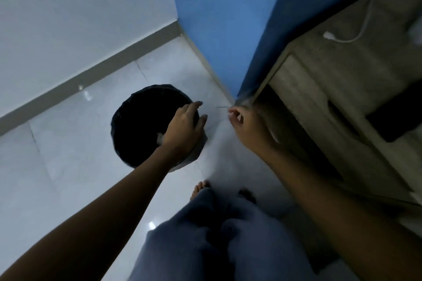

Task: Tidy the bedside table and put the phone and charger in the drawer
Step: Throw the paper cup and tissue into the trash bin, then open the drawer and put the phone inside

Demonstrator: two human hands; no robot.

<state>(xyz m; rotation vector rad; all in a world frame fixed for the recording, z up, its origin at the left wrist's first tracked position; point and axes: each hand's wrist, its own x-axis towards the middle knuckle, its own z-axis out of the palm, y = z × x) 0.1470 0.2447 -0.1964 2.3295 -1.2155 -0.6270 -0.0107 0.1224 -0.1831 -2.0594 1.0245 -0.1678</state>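
**Colours in your view**

You look down on a black bin (146,125) with a pale whitish scrap (159,138) inside it, standing on glossy white floor tiles (68,143) with thin grey joints. The wall (80,18) on your left is off-white with a grey skirting strip (91,75); the corner wall (217,18) ahead is bright blue. The bedside table (342,75) shows a greyish-brown wood grain, with a white charger cable (365,20) on top. Your trousers (217,235) are muted blue-grey.

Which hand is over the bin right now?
The left hand, fingers spread above the black bin. The right hand is off to the side, over bare floor by the bedside table.
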